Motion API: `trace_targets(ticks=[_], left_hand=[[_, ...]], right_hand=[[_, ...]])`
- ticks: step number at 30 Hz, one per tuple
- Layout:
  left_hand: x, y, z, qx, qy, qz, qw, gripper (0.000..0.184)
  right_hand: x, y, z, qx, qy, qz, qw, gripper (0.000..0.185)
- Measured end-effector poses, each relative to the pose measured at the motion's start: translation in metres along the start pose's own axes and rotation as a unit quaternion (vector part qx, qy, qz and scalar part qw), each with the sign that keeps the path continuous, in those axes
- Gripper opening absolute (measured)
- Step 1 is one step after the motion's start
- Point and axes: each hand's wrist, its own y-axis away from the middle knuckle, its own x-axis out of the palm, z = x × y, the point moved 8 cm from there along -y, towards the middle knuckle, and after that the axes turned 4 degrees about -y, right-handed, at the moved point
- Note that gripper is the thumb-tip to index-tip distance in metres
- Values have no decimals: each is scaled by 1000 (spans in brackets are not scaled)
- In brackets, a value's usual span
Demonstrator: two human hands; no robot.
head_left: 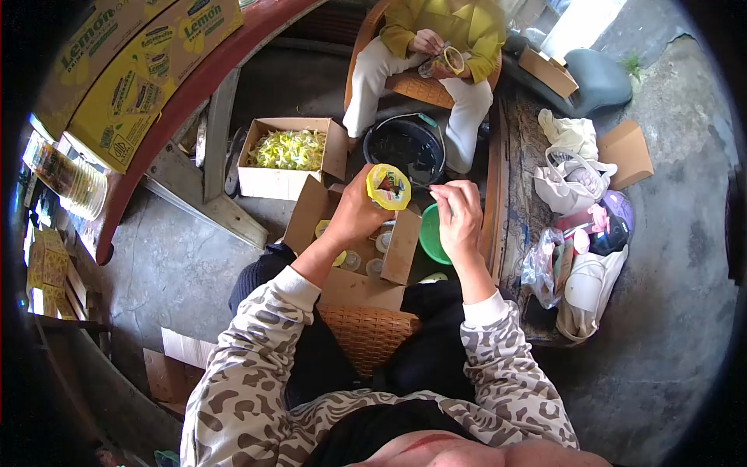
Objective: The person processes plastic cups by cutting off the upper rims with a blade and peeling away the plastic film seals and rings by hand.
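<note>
My left hand [356, 210] is wrapped round a drink cup whose yellow sealed lid [389, 187] reads "Lemon". A dark patch shows in the middle of that lid; whether it is a hole or print I cannot tell. Just to its right, my right hand [459, 218] is closed in a pinch. Something thin and dark pokes from its fingertips towards the cup, too small to name. Below both hands stands an open cardboard box [362, 289] with several cups [374, 268] in it. A green basin [433, 233] is partly hidden behind my right hand.
Yellow-green scraps fill another carton [268, 183]. A black bucket [405, 134] with dark liquid stands before a seated person [436, 47] holding a cup. Lemon drink cartons [132, 86] and stacked cups [82, 187] are at left. Bags [572, 179] and a helmet [616, 218] lie on the right-hand bench.
</note>
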Motion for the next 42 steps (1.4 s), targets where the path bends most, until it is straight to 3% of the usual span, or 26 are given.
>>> trace_targets(ticks=[5, 16, 25, 35, 40, 42], left_hand=[[1, 3, -11, 26, -34, -1, 999, 47], [-3, 1, -13, -18, -117, 13, 993, 51], [-1, 0, 5, -71, -35, 75, 994, 50], [-3, 0, 9, -89, -62, 81, 991, 45], [15, 7, 19, -197, 148, 181, 952, 38], [15, 5, 26, -188, 131, 173, 958, 37]], right_hand=[[6, 6, 13, -40, 19, 27, 999, 21], [12, 11, 26, -100, 80, 50, 991, 20], [19, 17, 31, -127, 101, 49, 986, 19], [21, 20, 33, -121, 107, 49, 986, 19], [23, 20, 34, -122, 108, 53, 985, 20], [24, 20, 33, -123, 110, 55, 985, 20]])
